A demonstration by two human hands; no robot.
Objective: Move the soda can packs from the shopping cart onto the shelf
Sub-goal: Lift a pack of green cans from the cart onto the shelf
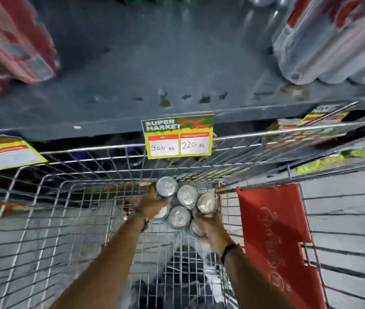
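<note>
Forearms: both reach down into the wire shopping cart, nearest the lens.
Left grip: left hand clasps the far-left side of the soda can pack.
Right grip: right hand clamps the near-right side, so the load is squeezed from opposite sides, probably for a level lift.
Pack: six silver tops, low in the cart's front end.
Shelf: bare dark gap above the price tag, between wrapped packs, likely its destination.

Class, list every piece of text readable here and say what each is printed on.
"SUPER MARKET": green price tag on the shelf edge.
"300 RS": its left white box.
"220 RS": its right white box.
Side price tags, red cart flap, can tops: too blurred.
</note>
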